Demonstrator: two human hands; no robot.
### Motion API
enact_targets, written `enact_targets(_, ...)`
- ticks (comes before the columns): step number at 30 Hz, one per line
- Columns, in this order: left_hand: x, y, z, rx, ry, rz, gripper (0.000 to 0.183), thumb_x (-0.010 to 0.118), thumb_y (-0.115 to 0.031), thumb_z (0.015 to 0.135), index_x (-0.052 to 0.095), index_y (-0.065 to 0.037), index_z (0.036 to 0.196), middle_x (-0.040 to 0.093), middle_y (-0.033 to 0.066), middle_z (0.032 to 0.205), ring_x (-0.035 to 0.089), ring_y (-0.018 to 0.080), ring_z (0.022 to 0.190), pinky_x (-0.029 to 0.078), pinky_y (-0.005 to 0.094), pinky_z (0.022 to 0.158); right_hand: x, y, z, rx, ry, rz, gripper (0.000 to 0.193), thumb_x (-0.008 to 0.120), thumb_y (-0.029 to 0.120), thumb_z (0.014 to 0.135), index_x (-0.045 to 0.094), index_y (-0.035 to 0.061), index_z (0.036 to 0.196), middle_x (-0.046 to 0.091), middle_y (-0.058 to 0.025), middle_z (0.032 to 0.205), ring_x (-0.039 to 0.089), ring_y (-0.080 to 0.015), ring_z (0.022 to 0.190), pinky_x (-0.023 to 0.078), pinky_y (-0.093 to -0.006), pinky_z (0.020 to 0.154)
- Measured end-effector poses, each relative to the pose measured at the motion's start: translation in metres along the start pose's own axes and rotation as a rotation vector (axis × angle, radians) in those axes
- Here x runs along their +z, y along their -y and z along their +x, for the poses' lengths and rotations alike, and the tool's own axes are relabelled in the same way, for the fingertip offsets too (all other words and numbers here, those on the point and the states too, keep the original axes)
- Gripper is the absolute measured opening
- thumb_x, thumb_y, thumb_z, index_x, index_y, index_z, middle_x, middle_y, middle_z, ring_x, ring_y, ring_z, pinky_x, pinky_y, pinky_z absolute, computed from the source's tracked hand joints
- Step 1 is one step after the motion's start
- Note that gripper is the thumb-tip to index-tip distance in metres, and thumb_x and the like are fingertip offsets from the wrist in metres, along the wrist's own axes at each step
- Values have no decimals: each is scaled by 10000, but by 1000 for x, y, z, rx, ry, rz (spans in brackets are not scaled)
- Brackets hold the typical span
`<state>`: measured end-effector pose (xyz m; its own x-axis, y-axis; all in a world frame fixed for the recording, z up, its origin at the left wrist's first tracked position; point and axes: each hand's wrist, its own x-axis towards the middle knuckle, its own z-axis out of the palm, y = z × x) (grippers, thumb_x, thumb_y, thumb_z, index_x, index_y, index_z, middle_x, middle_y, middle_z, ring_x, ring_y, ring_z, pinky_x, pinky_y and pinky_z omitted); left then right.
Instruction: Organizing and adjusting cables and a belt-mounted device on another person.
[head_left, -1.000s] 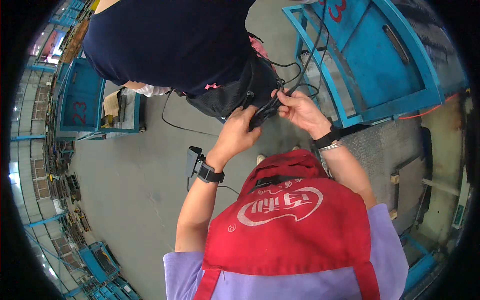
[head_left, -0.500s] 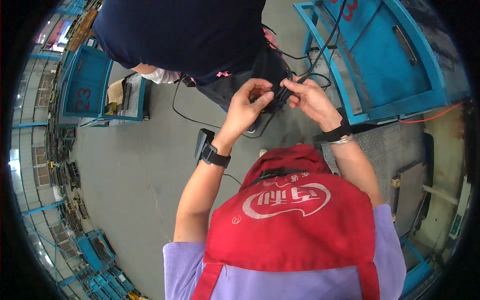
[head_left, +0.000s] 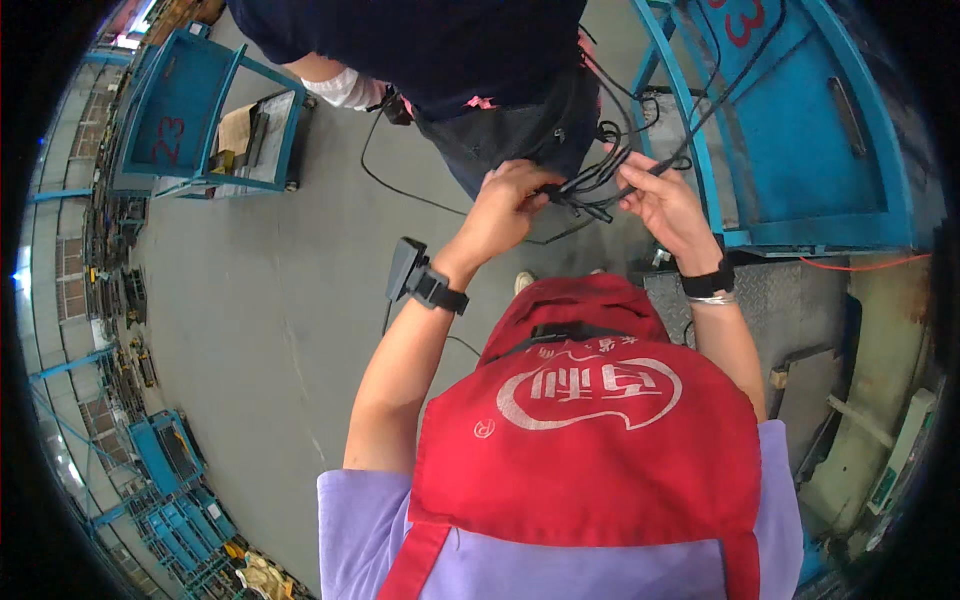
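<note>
Two bare hands hold a looped bundle of black cable [head_left: 585, 190] in front of a co-worker in a dark shirt [head_left: 420, 50]. Half a second ago the fingertips nearly met over it; now they stand apart, with loops and loose ends spread out across the gap. The left hand [head_left: 508, 205] closes around the bundle's left end, while the right hand [head_left: 660, 205] pinches a strand between thumb and fingers, its other fingers loosely curled. From the right hand a length climbs to the upper right, crossing in front of a blue metal cart [head_left: 850, 130]. Both the co-worker and this cart appear farther right in the view than before.

The co-worker's body fills the space just beyond the bundle. A thin cable hangs in a curve by the white cuff [head_left: 347, 90] and passes behind the left hand. Well off to the left stands another blue cart [head_left: 172, 110] on the grey floor [head_left: 250, 350]; an orange cord [head_left: 865, 266] lies near the right-hand cart.
</note>
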<state>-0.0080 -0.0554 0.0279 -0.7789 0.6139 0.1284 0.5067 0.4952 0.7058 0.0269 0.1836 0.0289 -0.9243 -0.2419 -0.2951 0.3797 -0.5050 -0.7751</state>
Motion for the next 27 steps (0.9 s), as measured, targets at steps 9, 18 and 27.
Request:
enact_targets(9,-18,11,21,96,83,48,309,624,-3,720,650,-107,1010,603,46,1081,477,269,1059,392,350,919,6,-26,-47,124,-25,40,371,552,55,863,476,-59,1208,579,-60,876,594,-134,775,525,-296,749)
enact_targets(18,-5,4,-13,97,7,-159,262,576,84,724,650,-62,928,601,89,1012,557,248,968,452,322,812,4,-57,-61,188,-174,186,141,570,61,853,560,-19,969,590,-81,897,593,-158,767,521,-320,774)
enact_targets(27,-20,-11,10,57,-127,15,233,646,-43,703,638,-37,935,628,71,1008,551,250,923,451,355,802,16,-61,-67,242,-72,53,137,560,79,874,571,-2,984,598,-89,966,609,-171,833,510,-314,795)
